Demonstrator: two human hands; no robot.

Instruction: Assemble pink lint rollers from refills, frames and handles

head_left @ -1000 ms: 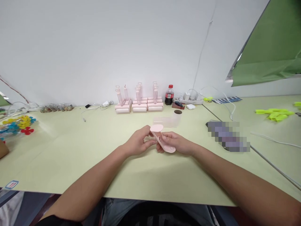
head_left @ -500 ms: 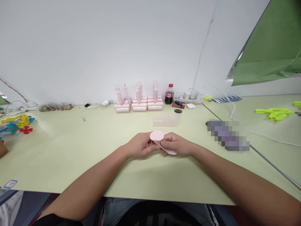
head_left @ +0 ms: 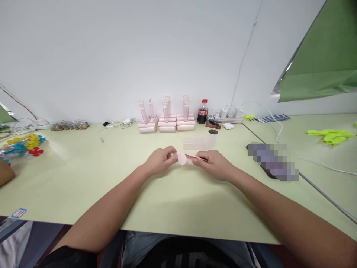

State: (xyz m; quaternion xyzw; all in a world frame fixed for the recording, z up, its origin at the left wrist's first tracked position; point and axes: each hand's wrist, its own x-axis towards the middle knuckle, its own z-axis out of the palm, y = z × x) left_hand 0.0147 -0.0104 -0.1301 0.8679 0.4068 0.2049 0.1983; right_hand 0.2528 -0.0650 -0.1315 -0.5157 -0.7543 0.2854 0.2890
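My left hand and my right hand are raised over the near middle of the table, gripping a pale pink lint roller part between them. Its flat round end faces me. Left fingers pinch a clear, shiny bit beside that disc; what exactly they hold is partly hidden. Around the part's long, flat side, on the right, my other thumb and fingers are closed. Just behind, a clear pinkish plastic sleeve lies flat, touching or close to an upright pale roll with a dark brown core.
Several pink lint rollers stand along the wall with handles up, beside a cola bottle and a power strip. A phone-like object, blurred, lies right. Colourful plastic flowers and another person's arm are at left.
The pink part has turned so its disc looks smaller and its long side points right. My hands have moved slightly up and apart. Another person's arm reaches further in at left.
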